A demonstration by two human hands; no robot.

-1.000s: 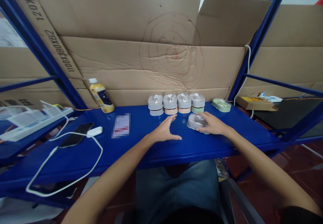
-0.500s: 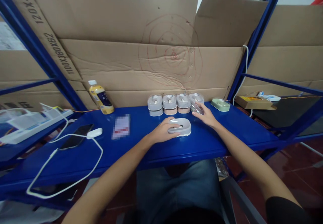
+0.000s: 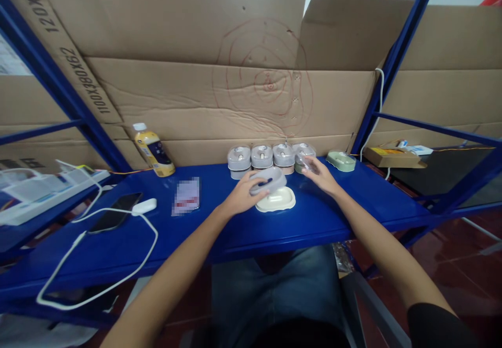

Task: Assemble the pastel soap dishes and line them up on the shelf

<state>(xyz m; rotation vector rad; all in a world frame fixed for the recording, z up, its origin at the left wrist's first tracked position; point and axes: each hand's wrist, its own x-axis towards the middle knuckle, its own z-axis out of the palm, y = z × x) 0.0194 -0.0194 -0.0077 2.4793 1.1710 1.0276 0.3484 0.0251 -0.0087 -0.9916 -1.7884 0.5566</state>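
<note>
Here's the cream tray (image 3: 281, 200), flat on the desk (image 3: 309, 225), its long axis running left to right. Just above it, up and to the left, hangs the grey ring (image 3: 279, 177), tilted, its near side overlapping the tray in this view; whether they touch, I can't tell. The left hand (image 3: 243, 193) is nearer, fingers closed round the ring's left end, tray to its right. Over to the tray's far right, the right hand (image 3: 322, 174) grips a clear lid (image 3: 307, 164), fingers narrow about it, right in front of the last box in the row of boxes (image 3: 262, 155). Beyond, a green box (image 3: 341, 162) sits right; way left, the bottle (image 3: 154, 152) and phone (image 3: 115, 213).
</note>
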